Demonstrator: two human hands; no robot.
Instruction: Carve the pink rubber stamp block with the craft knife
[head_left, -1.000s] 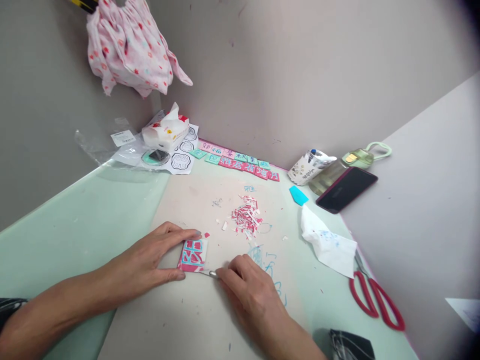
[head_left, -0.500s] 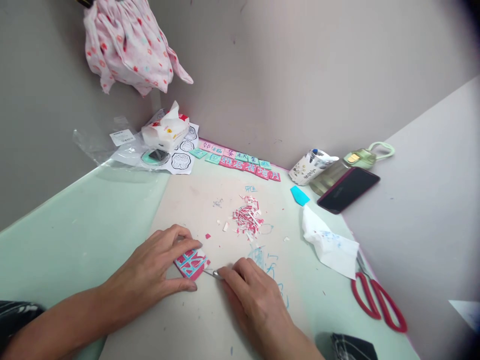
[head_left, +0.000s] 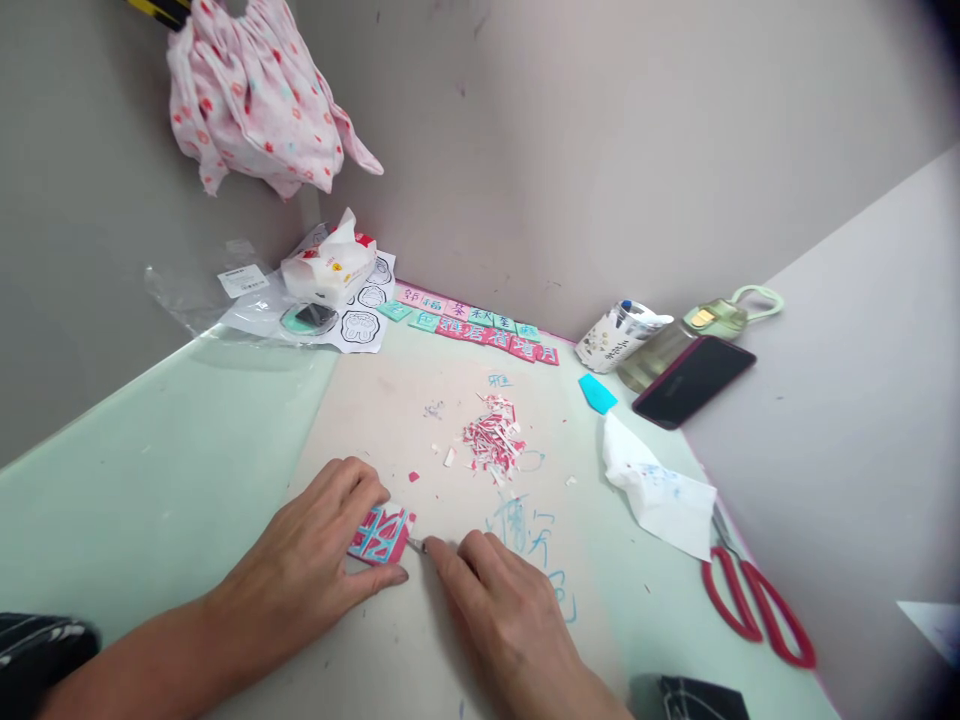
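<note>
My left hand (head_left: pixel 322 540) grips a small pink-red block (head_left: pixel 381 534) with light-blue lines, thumb at its near edge and fingers at its far edge. From the right, my right hand (head_left: pixel 499 600) holds a thin metal carving tool (head_left: pixel 415 544), its tip against the block's right edge. Most of the tool's handle is hidden by the fingers. Beyond the hands lies a pile of pink and white shavings (head_left: pixel 495 440) on the beige sheet (head_left: pixel 390 400). Rows of carved pink and green pieces (head_left: pixel 499 338) line the table's back edge.
Tissue pack (head_left: pixel 334 265) and plastic bag (head_left: pixel 247 300) lie at back left, under a hanging pink cloth (head_left: pixel 259 100). At right are a cup (head_left: pixel 613 338), bottle (head_left: pixel 652 358), phone (head_left: pixel 694 382), blue piece (head_left: pixel 598 393), stained tissue (head_left: pixel 660 490) and red-handled scissors (head_left: pixel 731 590).
The block has turned slightly in my left hand, whose fingers have shifted a little. My right hand has moved slightly left with the tool. The view has shifted a little.
</note>
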